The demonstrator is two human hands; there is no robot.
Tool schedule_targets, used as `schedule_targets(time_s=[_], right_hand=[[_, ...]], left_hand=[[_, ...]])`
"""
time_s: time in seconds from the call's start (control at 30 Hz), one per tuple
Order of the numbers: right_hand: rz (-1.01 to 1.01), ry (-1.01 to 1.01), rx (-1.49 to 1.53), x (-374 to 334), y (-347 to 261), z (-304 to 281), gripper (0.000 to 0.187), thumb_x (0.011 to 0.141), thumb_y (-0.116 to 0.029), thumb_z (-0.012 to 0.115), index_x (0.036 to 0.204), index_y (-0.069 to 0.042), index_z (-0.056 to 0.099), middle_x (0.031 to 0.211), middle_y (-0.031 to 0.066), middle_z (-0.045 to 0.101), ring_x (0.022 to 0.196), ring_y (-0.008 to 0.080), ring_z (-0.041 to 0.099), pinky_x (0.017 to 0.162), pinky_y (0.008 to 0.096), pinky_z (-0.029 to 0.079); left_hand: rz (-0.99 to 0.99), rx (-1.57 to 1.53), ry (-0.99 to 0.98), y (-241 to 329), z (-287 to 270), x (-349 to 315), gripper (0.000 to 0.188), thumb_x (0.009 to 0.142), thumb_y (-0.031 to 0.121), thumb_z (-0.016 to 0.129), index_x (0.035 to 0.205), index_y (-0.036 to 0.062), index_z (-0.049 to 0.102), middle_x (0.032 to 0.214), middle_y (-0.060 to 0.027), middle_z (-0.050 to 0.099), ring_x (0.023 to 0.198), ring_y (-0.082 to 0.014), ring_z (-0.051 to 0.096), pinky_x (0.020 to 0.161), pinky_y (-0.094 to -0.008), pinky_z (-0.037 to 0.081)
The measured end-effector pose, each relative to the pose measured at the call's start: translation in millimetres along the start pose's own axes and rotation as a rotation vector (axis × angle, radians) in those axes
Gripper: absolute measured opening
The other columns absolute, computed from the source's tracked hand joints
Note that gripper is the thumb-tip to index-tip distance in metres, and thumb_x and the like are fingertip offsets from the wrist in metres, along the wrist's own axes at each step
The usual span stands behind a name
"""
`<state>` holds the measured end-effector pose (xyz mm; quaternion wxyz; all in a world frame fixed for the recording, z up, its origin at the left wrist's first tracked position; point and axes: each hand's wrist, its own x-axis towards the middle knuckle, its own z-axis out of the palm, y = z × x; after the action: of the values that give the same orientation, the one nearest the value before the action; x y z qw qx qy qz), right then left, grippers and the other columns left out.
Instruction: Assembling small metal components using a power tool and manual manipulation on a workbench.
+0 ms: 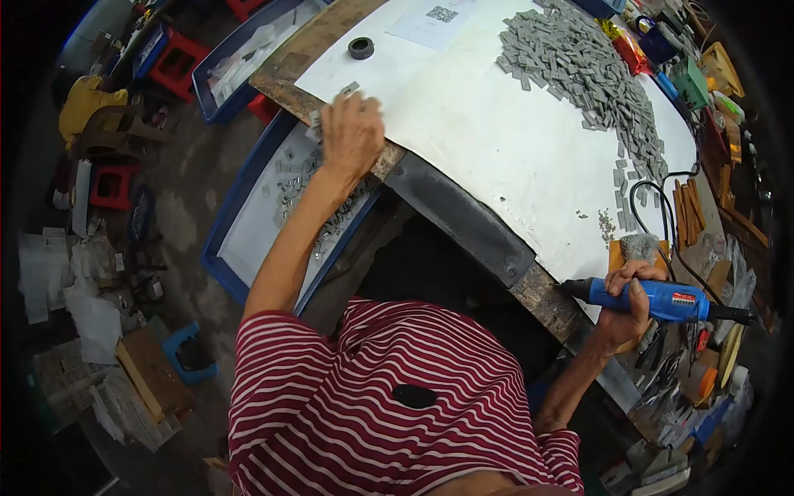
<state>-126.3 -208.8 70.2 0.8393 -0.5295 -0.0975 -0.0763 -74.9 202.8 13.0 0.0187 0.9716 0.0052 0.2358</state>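
My right hand [626, 310] is wrapped round a blue electric screwdriver [666, 299], held level at the table's front right edge with its black tip pointing left. My left hand [352, 132] is over the table's left edge, its fingers smeared by motion. Small grey pieces [349, 88] show at its fingertips and beside it; whether the fingers grip them I cannot tell. Just below that hand, a blue-rimmed tray [241, 211] holds many similar loose pieces. A large heap of grey rectangular pieces [571, 62] covers the far right of the white tabletop [463, 132].
A black ring [361, 48] and a printed sheet [426, 21] lie at the far left of the table. Tiny screws [606, 223], a clear bag [641, 248] and a black cable [662, 207] are at the right. Wooden sticks [688, 213] and tools crowd the right rim.
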Motion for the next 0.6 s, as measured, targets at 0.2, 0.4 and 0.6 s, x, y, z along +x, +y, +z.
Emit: schedule_targets(time_s=[0.2,0.4,0.6], right_hand=[[-0.001,-0.004,-0.016,-1,-1,-3,0.023,0.075,-0.006,0.056,0.094,-0.003,0.043,0.083,0.0128,0.049,0.055,0.0145,0.048,0.059,0.0304,0.041],[0.014,0.008,-0.008,-2,0,-1,0.023,0.075,-0.005,0.055,0.095,-0.004,0.043,0.084,0.0128,0.049,0.055,0.0147,0.048,0.059,0.0304,0.041],[-0.01,-0.001,0.018,-4,1,-3,0.023,0.077,-0.004,0.054,0.098,-0.003,0.044,0.086,0.0147,0.05,0.058,0.0158,0.049,0.06,0.0316,0.041]], left_hand=[[-0.125,0.249,0.085,-3,-35,-19,0.026,0.072,0.015,0.063,0.095,0.0038,0.06,0.098,-0.0108,0.056,0.096,-0.0305,0.05,0.082,-0.0497,0.035],[0.039,-0.02,0.148,-33,4,32,0.019,0.072,0.005,0.056,0.091,0.0045,0.061,0.096,-0.0118,0.058,0.094,-0.0271,0.052,0.077,-0.0398,0.04],[0.12,-0.127,0.12,-40,4,14,0.013,0.069,-0.002,0.051,0.08,0.002,0.057,0.084,-0.0133,0.059,0.084,-0.0306,0.056,0.076,-0.04,0.045]])
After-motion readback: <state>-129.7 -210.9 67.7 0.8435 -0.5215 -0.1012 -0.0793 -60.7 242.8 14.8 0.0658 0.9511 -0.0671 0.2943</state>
